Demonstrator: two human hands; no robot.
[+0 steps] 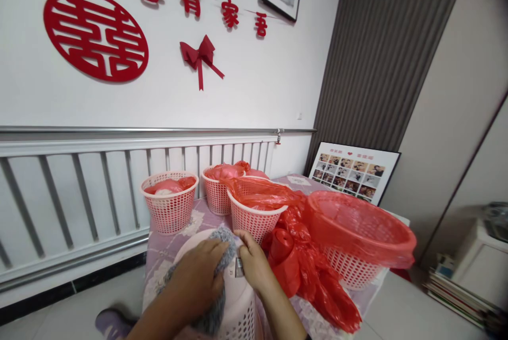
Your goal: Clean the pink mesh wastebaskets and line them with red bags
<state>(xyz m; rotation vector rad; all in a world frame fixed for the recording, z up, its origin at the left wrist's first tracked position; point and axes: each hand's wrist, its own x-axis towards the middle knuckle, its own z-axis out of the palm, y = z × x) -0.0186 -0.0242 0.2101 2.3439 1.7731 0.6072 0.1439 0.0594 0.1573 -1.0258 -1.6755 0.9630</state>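
A pale pink plastic basket [238, 297] lies right below me, its solid base facing up with a small label [239, 267] on it. My left hand [202, 271] presses a fuzzy grey cloth [210, 319] against that base, fingers closed over the cloth. On the base's far right edge sits my right hand [254, 258], with thumb and fingers closed on the basket beside the label. Just beyond, a pink basket [256, 221] stands upright, partly covered by red plastic film. A roll of red plastic bags [282, 255] lies right of my right hand.
A large pink basket [349, 266] draped in red plastic stands at the right. Two smaller baskets with red bags, one at the left [169, 210] and one behind [217, 194], share the patterned tablecloth [196, 218]. A white radiator [75, 192] runs along the wall.
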